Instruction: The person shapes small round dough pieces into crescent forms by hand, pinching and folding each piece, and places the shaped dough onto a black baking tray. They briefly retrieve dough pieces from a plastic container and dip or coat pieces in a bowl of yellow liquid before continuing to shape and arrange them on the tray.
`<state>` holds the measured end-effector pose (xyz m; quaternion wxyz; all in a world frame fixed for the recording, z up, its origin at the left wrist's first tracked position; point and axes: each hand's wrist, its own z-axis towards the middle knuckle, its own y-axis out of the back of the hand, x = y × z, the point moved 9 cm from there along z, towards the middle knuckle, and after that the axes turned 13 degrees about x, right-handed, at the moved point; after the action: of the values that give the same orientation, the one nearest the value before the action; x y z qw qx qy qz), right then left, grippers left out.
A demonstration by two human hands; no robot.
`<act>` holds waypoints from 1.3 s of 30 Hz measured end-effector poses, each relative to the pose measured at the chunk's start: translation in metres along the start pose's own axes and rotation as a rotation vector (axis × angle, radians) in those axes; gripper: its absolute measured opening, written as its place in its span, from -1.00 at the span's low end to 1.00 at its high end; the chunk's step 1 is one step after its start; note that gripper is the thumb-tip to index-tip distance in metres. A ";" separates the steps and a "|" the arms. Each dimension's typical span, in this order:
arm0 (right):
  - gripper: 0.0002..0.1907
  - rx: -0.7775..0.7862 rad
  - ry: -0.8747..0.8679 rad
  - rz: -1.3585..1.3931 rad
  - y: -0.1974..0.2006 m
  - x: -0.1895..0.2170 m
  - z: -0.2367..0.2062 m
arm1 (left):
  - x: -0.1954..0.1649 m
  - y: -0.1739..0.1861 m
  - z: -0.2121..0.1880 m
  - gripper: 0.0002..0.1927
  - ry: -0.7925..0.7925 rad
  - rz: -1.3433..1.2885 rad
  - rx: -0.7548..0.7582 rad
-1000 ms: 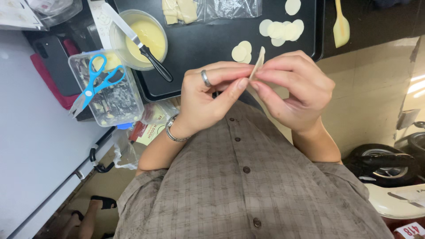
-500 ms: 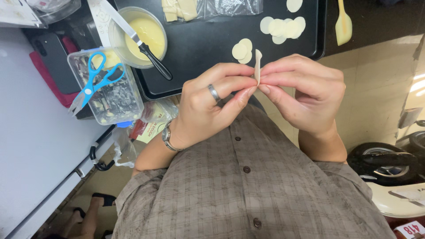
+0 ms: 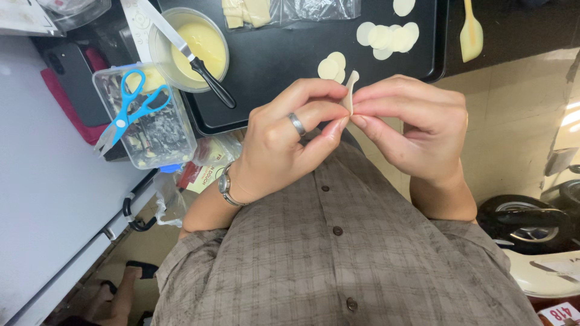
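Fingertips of left hand (image 3: 284, 142) and right hand (image 3: 417, 130) pinch a thin, pale, folded dough wrapper (image 3: 350, 90) edge-on.

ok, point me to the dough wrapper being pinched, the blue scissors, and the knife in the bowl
dough wrapper (image 3: 350, 90), head view, on its upper edge above the fingertips.
blue scissors (image 3: 130, 105), head view, on the handles near the pivot.
knife (image 3: 211, 84), head view, on the black handle.

even, soft indoor light, fairly bright; the fingers (image 3: 314, 111) are sharp and cast only faint shadow on the shirt (image 3: 338, 253) below them. beyond the fingers the black tray (image 3: 284, 54) shows dull sheen. far right of the fingers, glare whitens the floor. edges bow with wide-lens distortion.
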<state>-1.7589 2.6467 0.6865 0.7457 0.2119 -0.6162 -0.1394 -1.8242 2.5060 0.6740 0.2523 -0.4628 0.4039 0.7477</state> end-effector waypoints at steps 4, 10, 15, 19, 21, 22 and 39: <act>-0.84 0.020 -0.013 -0.007 -0.001 0.001 0.002 | -0.003 0.000 0.000 -0.83 -0.009 0.037 -0.045; -0.85 0.048 -0.024 0.041 0.000 0.000 0.004 | -0.002 0.000 -0.001 -0.83 -0.019 0.018 -0.043; -0.85 0.057 -0.029 0.066 0.000 -0.002 0.005 | 0.000 0.001 0.001 -0.83 -0.022 -0.012 -0.040; -0.85 0.056 -0.043 0.089 0.000 -0.003 0.004 | 0.001 0.001 0.001 -0.85 -0.010 -0.047 -0.038; -0.85 0.059 -0.050 0.100 0.000 -0.003 0.003 | 0.002 0.001 0.001 -0.86 -0.002 -0.067 -0.040; -0.85 0.060 -0.053 0.104 0.000 -0.003 0.003 | 0.002 0.001 0.001 -0.87 -0.003 -0.084 -0.037; -0.85 0.048 -0.076 0.115 -0.003 -0.002 0.004 | 0.010 0.001 -0.002 -0.88 0.029 -0.215 -0.011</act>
<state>-1.7627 2.6450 0.6840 0.7232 0.1887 -0.6584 -0.0894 -1.8281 2.5038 0.6652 0.3226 -0.5157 0.3513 0.7118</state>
